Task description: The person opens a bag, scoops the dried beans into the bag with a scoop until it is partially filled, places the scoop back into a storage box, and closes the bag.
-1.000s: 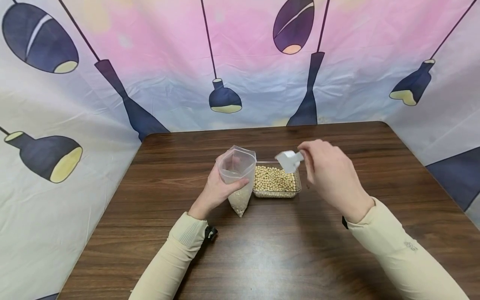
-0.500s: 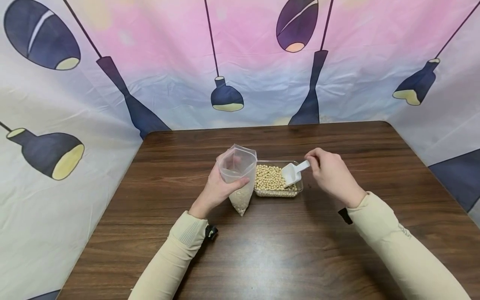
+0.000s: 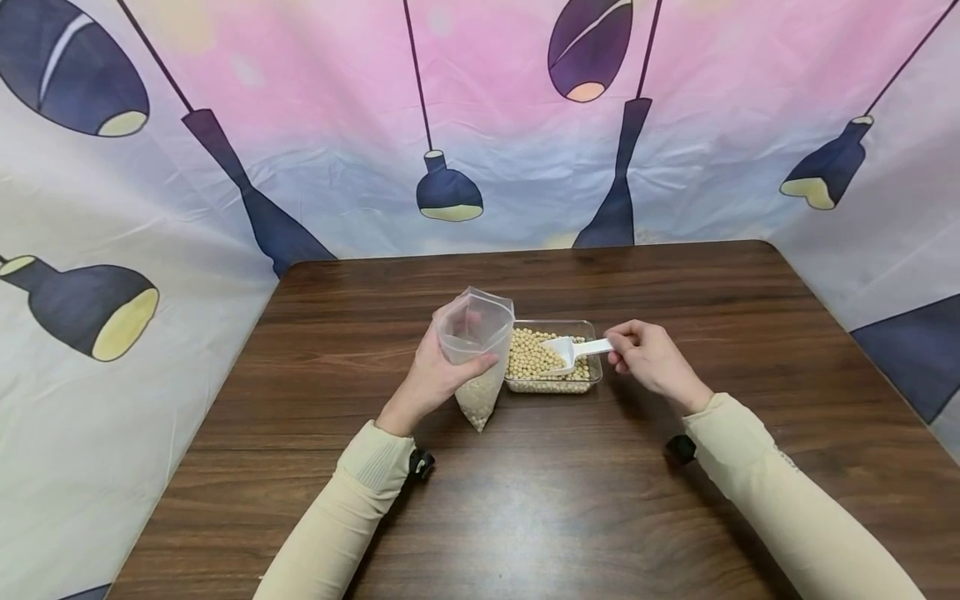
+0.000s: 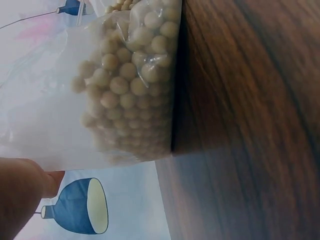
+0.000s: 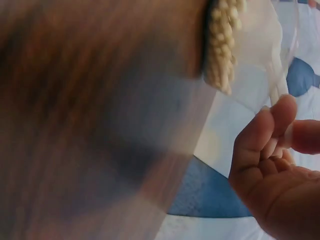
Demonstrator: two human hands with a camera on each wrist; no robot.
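My left hand [image 3: 431,375] grips a clear plastic bag [image 3: 480,333] by its upper part, thumb in front, keeping its mouth spread. Pale round soybeans [image 4: 125,85] fill the bag's lower part, which stands at the table surface in the left wrist view. A clear rectangular container [image 3: 596,367] of soybeans sits just right of the bag. With thumb and fingers, my right hand [image 3: 651,358] pinches the handle of a white scoop [image 3: 567,352]. The scoop lies low and nearly level, its front edge in among the soybeans [image 3: 528,354] of the container.
The dark wooden table [image 3: 525,500] stretches around the hands on all sides. Behind it hangs a cloth backdrop [image 3: 360,167] printed with lamps. A dark band [image 3: 681,450] is worn at the right wrist, another [image 3: 422,463] at the left.
The right hand has lowered the scoop from above the container into the soybeans and tipped it from steep to nearly level, pointing left. The left hand and bag have stayed in place.
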